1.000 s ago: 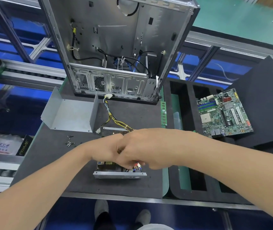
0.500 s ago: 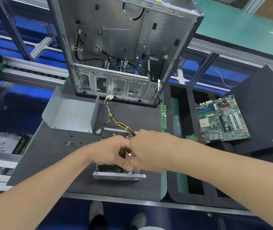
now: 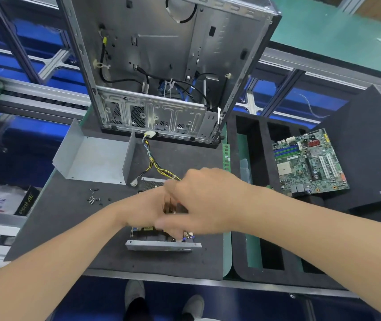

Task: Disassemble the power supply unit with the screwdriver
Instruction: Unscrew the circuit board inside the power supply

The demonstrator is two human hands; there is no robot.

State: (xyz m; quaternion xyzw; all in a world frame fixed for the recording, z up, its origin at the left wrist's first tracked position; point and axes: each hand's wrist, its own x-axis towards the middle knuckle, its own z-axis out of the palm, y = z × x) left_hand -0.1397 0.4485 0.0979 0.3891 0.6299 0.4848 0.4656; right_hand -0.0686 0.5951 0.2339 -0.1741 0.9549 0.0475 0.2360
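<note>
The power supply unit (image 3: pixel 161 245) lies with its top open on the dark mat, near the front edge. Both my hands are down inside it and hide most of its parts. My left hand (image 3: pixel 143 209) comes in from the left and my right hand (image 3: pixel 208 200) from the right, knuckles almost touching. Their fingers curl down into the box, blurred, so I cannot tell what they grip. A yellow and black cable bundle (image 3: pixel 157 163) runs from the unit toward the case. No screwdriver is visible.
The unit's bent metal cover (image 3: pixel 92 161) lies to the back left, with several loose screws (image 3: pixel 93 198) in front of it. The gutted computer case (image 3: pixel 161 66) stands behind. A motherboard (image 3: pixel 309 163) rests on black foam at the right, beside a slotted foam tray (image 3: pixel 275 228).
My hands have parted slightly above the unit and my right hand has risen a little. The unit has stayed in place.
</note>
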